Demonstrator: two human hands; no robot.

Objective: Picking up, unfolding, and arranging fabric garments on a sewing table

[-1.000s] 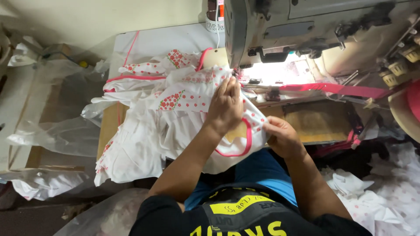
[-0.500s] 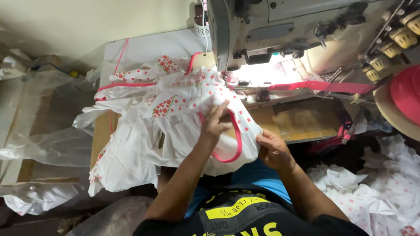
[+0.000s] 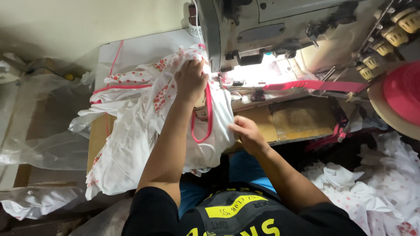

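Note:
A white garment [image 3: 131, 131] with small red flowers and pink edging lies bunched on the sewing table. My left hand [image 3: 191, 80] presses down on its upper part, right beside the sewing machine head [image 3: 280, 26]. My right hand [image 3: 245, 131] pinches the lower edge of the same cloth near the table's front. A loop of pink binding [image 3: 205, 118] hangs between the two hands. A pink tape [image 3: 315, 85] runs under the lit needle area.
A pink tape spool [image 3: 402, 94] sits at the right edge. More white flowered cloth [image 3: 376, 188] is heaped at the lower right. Clear plastic sheeting [image 3: 39, 144] lies at the left. The wooden table top [image 3: 297, 118] shows under the machine.
My left hand has slid with the cloth up toward the machine head. My right hand followed, still gripping the lower edge. The garment sits closer to the needle.

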